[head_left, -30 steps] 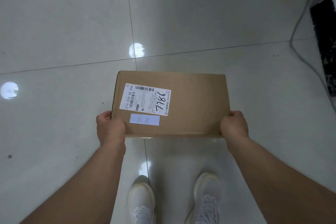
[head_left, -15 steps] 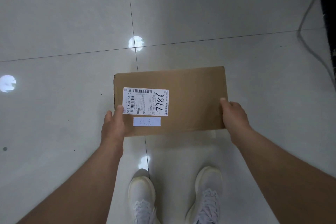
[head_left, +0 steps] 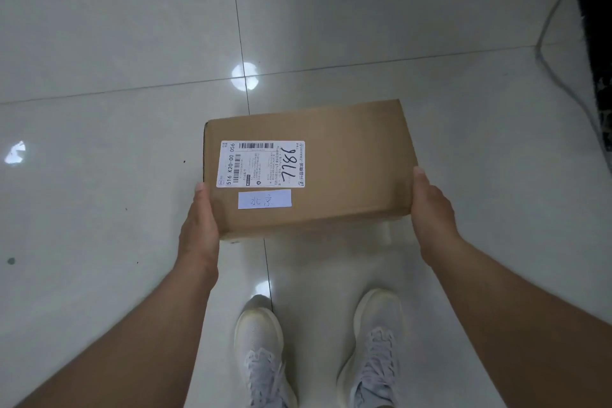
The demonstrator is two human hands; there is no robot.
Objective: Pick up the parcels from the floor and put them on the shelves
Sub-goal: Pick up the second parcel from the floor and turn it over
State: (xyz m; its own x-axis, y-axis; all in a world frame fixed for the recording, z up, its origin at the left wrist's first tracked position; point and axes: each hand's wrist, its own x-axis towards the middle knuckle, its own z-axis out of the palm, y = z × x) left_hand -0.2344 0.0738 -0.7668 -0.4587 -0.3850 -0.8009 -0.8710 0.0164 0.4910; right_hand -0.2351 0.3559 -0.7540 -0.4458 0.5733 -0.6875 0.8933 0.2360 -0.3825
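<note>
Parcel is clamped between both hands, held above the floor in front of the shoes. Left hand presses flat on the short end at nine o'clock, thumb up along the edge; right hand presses the opposite end at three o'clock. Its long axis runs nine to three, slightly tilted (right end farther away). Both hands sit equally close, toward the near edge. White label faces up. No shelves are in view, so the carry likely needs a turn.
</note>
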